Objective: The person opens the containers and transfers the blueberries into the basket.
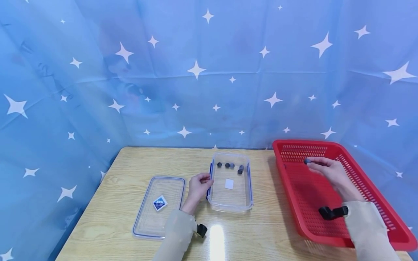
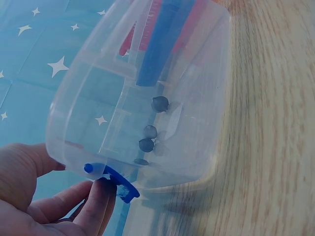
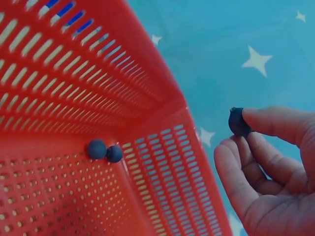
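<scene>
My right hand pinches a dark blueberry between thumb and fingertips, raised over the far part of the red basket. Two more blueberries lie in a corner of that basket, in the right wrist view. At the left side of a clear plastic container, my left hand holds the wall by its blue latch, thumb near the rim and fingers under the latch. Several blueberries sit toward the far end inside the container, near a white square on its bottom.
Left of the container a clear lid with a blue edge lies flat, bearing a blue and white label. A wooden table carries everything. Behind it hangs a blue curtain with white stars.
</scene>
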Demonstrator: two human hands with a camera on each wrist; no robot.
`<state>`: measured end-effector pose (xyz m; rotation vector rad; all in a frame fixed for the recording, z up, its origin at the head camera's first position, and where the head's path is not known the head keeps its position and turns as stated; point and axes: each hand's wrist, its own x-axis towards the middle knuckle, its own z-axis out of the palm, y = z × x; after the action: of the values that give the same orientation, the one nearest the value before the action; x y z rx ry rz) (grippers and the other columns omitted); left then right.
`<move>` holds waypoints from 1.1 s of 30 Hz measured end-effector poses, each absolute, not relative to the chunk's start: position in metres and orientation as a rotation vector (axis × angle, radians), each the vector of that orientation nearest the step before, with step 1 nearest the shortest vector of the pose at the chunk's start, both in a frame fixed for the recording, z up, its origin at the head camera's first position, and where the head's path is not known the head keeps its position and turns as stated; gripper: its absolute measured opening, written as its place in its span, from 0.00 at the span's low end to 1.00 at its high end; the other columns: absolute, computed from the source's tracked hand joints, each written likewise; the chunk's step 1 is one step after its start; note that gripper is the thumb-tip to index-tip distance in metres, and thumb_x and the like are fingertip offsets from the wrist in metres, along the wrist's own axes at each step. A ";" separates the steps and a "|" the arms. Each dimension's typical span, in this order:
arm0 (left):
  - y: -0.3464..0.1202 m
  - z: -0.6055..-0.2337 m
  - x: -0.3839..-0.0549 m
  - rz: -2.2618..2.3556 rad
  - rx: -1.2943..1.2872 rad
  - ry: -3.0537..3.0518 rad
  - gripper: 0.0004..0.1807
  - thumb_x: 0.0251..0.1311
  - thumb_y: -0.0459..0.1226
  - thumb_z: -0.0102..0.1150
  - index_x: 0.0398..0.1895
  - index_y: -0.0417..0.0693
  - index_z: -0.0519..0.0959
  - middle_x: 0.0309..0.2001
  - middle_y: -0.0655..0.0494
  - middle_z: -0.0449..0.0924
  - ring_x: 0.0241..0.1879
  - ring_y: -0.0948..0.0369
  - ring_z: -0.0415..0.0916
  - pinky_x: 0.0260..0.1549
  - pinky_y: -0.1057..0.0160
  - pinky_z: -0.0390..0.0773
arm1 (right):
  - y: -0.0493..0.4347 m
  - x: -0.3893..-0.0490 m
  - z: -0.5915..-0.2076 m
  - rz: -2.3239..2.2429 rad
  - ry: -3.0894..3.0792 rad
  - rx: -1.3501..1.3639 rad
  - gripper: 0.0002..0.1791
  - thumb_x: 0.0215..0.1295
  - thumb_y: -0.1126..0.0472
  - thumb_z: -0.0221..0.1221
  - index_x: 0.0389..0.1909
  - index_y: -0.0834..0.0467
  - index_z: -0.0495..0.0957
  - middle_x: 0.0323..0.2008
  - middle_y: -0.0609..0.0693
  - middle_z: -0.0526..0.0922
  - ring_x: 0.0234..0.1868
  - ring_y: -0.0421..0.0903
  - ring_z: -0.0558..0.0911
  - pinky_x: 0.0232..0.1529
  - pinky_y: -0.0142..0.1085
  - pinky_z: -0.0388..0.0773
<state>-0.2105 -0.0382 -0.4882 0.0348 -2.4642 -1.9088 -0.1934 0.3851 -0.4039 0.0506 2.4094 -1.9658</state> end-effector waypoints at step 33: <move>-0.038 -0.487 -0.211 -1.916 0.061 -2.462 0.14 0.53 0.29 0.62 0.44 0.31 0.79 0.36 0.45 0.82 0.36 0.55 0.79 0.35 0.64 0.81 | 0.296 -0.219 -0.364 -1.929 2.487 -0.042 0.22 0.62 0.58 0.61 0.54 0.66 0.73 0.38 0.36 0.81 0.38 0.33 0.80 0.41 0.25 0.78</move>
<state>-0.2110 -0.0379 -0.4874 0.0614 -2.4624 -1.9157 -0.2188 0.2960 -0.3644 -0.0420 2.4870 -1.9291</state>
